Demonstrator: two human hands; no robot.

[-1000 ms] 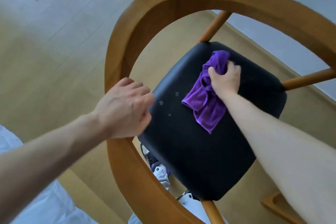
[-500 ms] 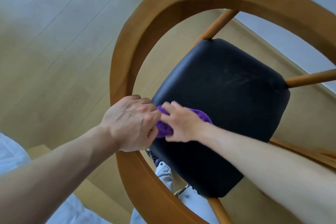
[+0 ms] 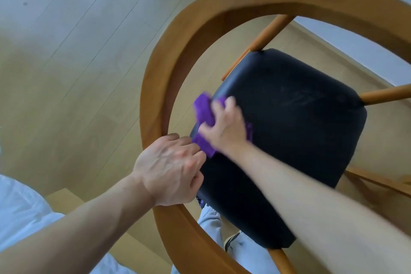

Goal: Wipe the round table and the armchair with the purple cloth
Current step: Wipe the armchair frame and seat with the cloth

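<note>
My right hand [image 3: 224, 128] lies on top of the purple cloth [image 3: 203, 115], fingers curled over it and pressing it onto the near-left edge of the armchair's black seat [image 3: 289, 131]. The hand is blurred, so I cannot tell exactly how each finger sits. The cloth is bunched and rumpled, a deep violet with a soft, fuzzy pile; one fold sticks out past my fingertips over the seat's edge, another tail shows beneath my wrist, and a thin strip peeks out on the far side of my hand. My left hand [image 3: 171, 169] is curled in a loose fist resting on the curved wooden armrest [image 3: 155, 87], knuckles just beside the lower tail of the cloth; whether it pinches anything I cannot tell.

The seat is smooth black padding with rounded corners and faint pale streaks near its far side. The armrest runs in a broad honey-coloured loop around it, joined by round wooden spindles [image 3: 270, 31]. Below lies a pale wood floor [image 3: 66, 62], and my light trousers [image 3: 211, 222] show under the seat.
</note>
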